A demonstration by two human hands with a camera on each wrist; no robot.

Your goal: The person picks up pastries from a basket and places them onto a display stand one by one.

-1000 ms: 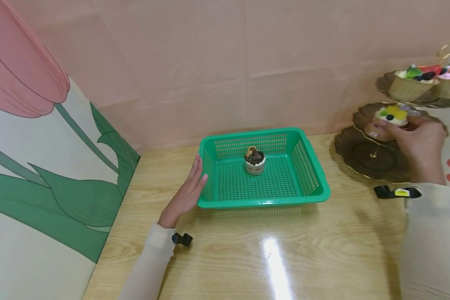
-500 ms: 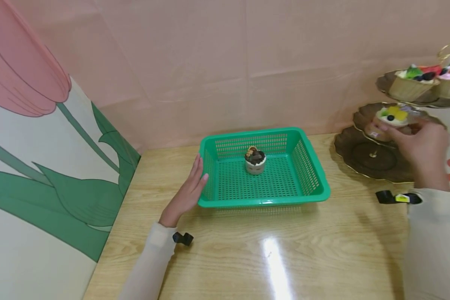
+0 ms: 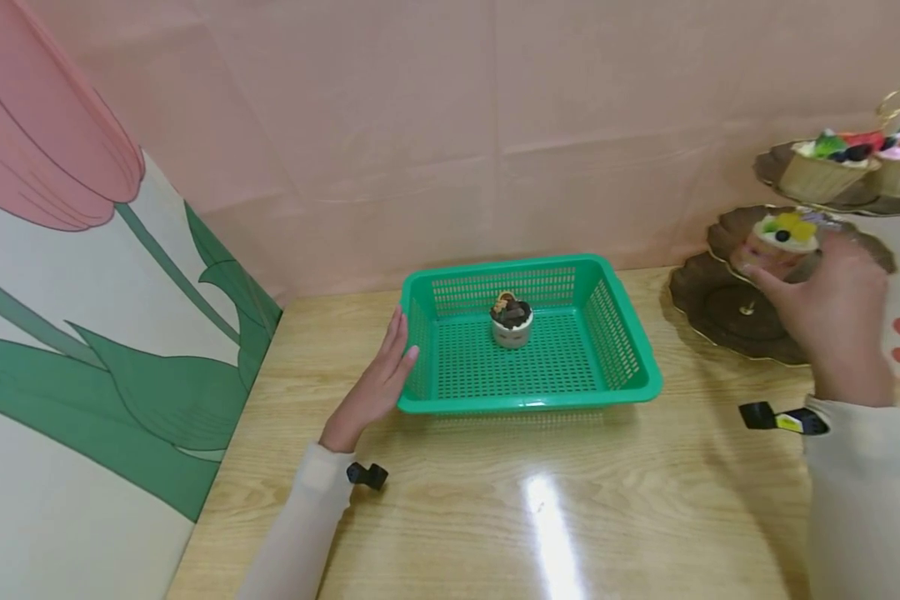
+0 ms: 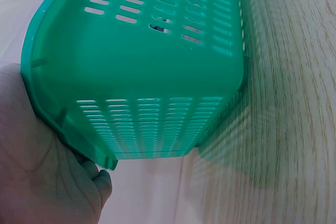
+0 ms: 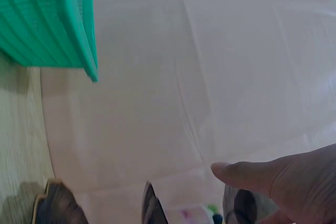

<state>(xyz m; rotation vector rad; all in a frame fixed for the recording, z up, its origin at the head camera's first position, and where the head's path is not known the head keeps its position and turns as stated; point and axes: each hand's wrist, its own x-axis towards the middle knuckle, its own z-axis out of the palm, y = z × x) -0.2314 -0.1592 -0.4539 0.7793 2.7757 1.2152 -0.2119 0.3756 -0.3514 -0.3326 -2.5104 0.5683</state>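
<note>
In the head view, my left hand point(image 3: 378, 375), fingers straight, rests against the left side of a green plastic basket point(image 3: 528, 404). A small chocolate-topped dessert cup point(image 3: 512, 323) stands inside the basket. At the right, my right hand point(image 3: 832, 308) is beside a fruit-topped dessert cup point(image 3: 786, 233) on the middle tier of a brown tiered stand point(image 3: 720, 300). In the right wrist view, the thumb point(image 5: 252, 174) is extended and apart from the fruit-topped cup; a clear cup with dark contents point(image 5: 239, 205) shows below the thumb. The other right fingers are mostly hidden.
Fruit-topped cupcakes point(image 3: 828, 171) sit on the stand's top tier, which overhangs the middle one. A pink cloth backdrop point(image 3: 450, 150) hangs behind the wooden table point(image 3: 450, 500). A flower-patterned panel point(image 3: 120, 358) borders the left side.
My right hand has shifted slightly down and toward me, its thumb coming away from the fruit-topped cup, which stays on the tier. The left hand and the basket keep their places.
</note>
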